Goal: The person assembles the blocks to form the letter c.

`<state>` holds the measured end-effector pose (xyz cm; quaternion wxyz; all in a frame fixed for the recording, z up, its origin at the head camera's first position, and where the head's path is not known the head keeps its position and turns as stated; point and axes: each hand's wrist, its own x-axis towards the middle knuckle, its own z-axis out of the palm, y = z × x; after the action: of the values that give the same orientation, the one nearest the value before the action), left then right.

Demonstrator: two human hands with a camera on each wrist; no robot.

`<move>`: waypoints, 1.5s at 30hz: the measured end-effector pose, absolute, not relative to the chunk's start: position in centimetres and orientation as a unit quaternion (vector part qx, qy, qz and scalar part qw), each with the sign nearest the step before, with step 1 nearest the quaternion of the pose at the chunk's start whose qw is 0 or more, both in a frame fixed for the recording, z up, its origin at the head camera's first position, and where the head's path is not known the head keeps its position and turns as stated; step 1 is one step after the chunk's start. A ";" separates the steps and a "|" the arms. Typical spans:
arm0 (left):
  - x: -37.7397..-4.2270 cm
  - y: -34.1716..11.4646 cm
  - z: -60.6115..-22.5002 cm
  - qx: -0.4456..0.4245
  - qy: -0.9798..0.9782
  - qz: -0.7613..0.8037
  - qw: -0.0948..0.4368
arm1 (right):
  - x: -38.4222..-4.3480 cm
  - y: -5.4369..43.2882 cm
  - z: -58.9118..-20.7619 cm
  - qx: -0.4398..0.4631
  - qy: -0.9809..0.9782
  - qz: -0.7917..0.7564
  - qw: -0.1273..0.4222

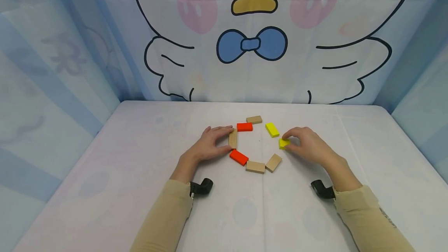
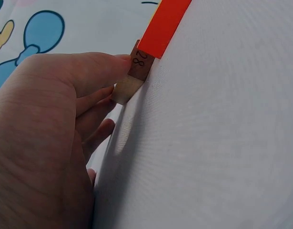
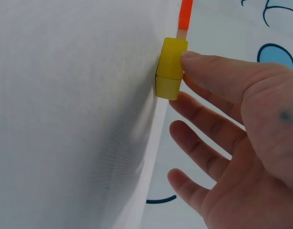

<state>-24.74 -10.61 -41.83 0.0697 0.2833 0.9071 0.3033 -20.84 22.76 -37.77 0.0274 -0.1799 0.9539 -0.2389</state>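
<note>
Presently pinching a yellow rectangular block (image 1: pixel 284 144) in the right hand (image 1: pixel 310 147), just beside a second yellow block (image 1: pixel 272 130); gripping a plain wooden block (image 1: pixel 232 140) by its ends in the left hand (image 1: pixel 209 143), between two red blocks (image 1: pixel 239 157); noting two more wooden blocks (image 1: pixel 255 167) beside each other on the white tablecloth (image 1: pixel 227 213).

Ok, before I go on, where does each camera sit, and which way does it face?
Head: worn on the head, facing forward and down at the blocks on the table; left grip, right grip and both sleeves show.
Left wrist: on that wrist, facing along the left grip to its wooden block, a red block beyond.
Right wrist: on that wrist, facing along the right grip to its yellow block.
Shared: head and right wrist views both show that yellow block.
</note>
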 end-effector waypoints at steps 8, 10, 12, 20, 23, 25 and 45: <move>-24.7 -10.6 -41.8 0.281 0.907 0.305 0.072 | -21.0 22.8 -37.9 -0.178 0.952 -0.244 0.040; -24.7 -10.6 -41.8 0.281 0.907 0.305 0.071 | -21.0 22.7 -38.0 -0.179 0.952 -0.244 0.042; -24.7 -10.6 -41.8 0.281 0.907 0.304 0.071 | -21.0 22.6 -37.9 -0.179 0.952 -0.245 0.045; -24.7 -10.6 -41.8 0.280 0.909 0.302 0.069 | -20.8 22.0 -37.7 -0.189 0.950 -0.244 0.052; -24.7 -10.5 -41.8 0.277 0.910 0.300 0.072 | -20.8 21.9 -37.8 -0.191 0.949 -0.244 0.053; -24.7 -10.5 -41.8 0.276 0.910 0.300 0.073 | -20.7 21.8 -37.8 -0.193 0.949 -0.243 0.053; -24.8 -10.6 -41.9 0.279 0.909 0.303 0.070 | -20.7 21.6 -37.7 -0.215 0.944 -0.243 0.065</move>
<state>-24.75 -10.56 -41.90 0.0702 0.2792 0.9085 0.3028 -20.72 21.60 -37.75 0.0650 -0.2153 0.9437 -0.2425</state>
